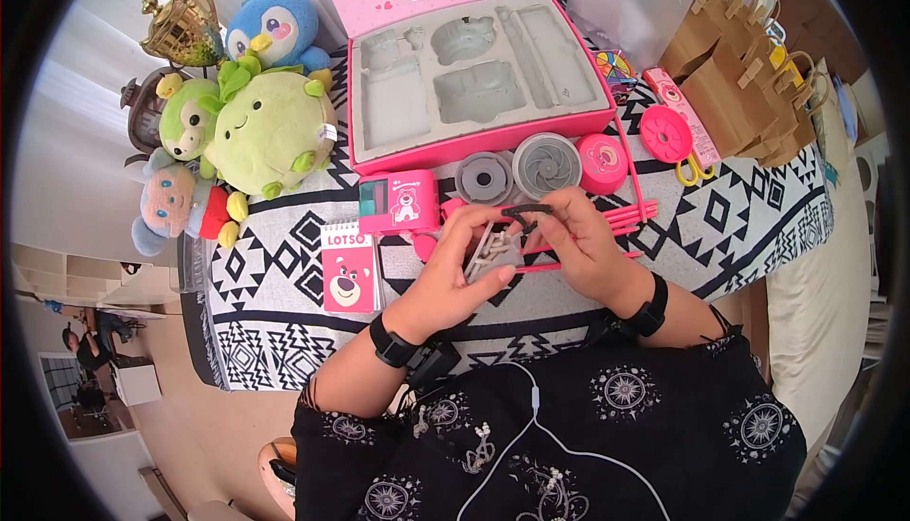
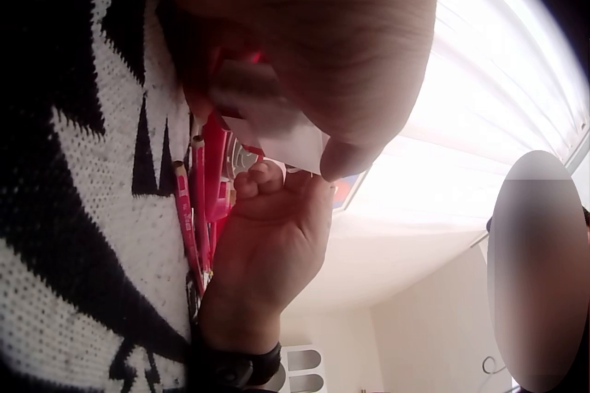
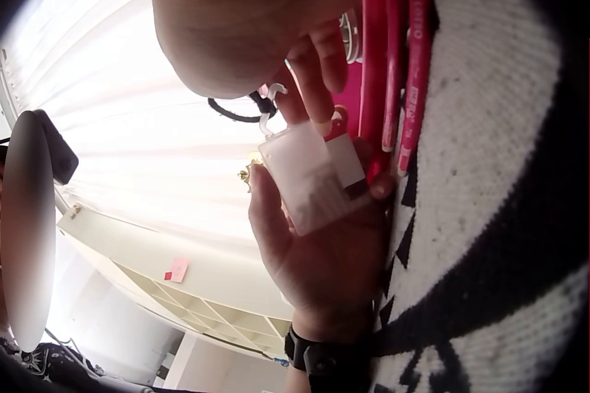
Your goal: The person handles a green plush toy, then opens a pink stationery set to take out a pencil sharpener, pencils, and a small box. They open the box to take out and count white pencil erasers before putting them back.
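Observation:
My left hand [image 1: 445,279] holds a small translucent box [image 1: 496,254], thumb on the near side and fingers behind. Several short whitish pieces show inside it in the head view. My right hand [image 1: 586,248] is at the box's upper edge, pinching a thin black loop [image 1: 527,210]. In the right wrist view the black loop [image 3: 232,115] hangs by a white hook-shaped piece [image 3: 273,105] just above the clear box [image 3: 300,176]. A red and white piece [image 3: 346,161] shows beside the box, near the left fingers [image 3: 267,204].
Behind the hands are a pink gift box [image 1: 379,163] with a grey moulded insert, grey round parts [image 1: 547,166] and pink pencils [image 1: 626,219]. A pink sharpener [image 1: 409,201] and a LOTSO notebook [image 1: 349,279] lie left. Plush toys [image 1: 270,127], paper bags [image 1: 735,85] and yellow-handled scissors [image 1: 695,172] flank them.

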`<state>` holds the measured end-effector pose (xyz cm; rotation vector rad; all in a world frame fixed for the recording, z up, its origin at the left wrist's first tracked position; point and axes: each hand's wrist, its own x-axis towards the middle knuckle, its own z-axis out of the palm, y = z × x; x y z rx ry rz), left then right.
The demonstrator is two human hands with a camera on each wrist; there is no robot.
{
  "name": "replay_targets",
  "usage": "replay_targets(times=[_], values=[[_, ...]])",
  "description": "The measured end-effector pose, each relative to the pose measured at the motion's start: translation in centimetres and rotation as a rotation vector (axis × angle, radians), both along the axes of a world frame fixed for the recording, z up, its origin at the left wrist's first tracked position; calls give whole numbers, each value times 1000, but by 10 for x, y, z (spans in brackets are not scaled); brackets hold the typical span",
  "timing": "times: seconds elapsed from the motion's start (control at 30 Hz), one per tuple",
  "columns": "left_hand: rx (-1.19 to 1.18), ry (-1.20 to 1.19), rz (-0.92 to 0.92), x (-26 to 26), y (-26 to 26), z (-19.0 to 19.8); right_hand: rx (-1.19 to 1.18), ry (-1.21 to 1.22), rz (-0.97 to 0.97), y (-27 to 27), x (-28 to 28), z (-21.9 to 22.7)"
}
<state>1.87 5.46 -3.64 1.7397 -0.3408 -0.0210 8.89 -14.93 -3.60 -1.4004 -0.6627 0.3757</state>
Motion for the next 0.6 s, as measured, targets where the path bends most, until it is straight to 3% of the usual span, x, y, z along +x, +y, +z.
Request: replay_targets(times=[0.27, 0.6], values=[[-176, 141, 27, -1, -3, 5, 87, 28, 10, 3, 0, 0], [-197, 191, 55, -3, -2, 2, 48, 31, -55, 2, 2, 5]])
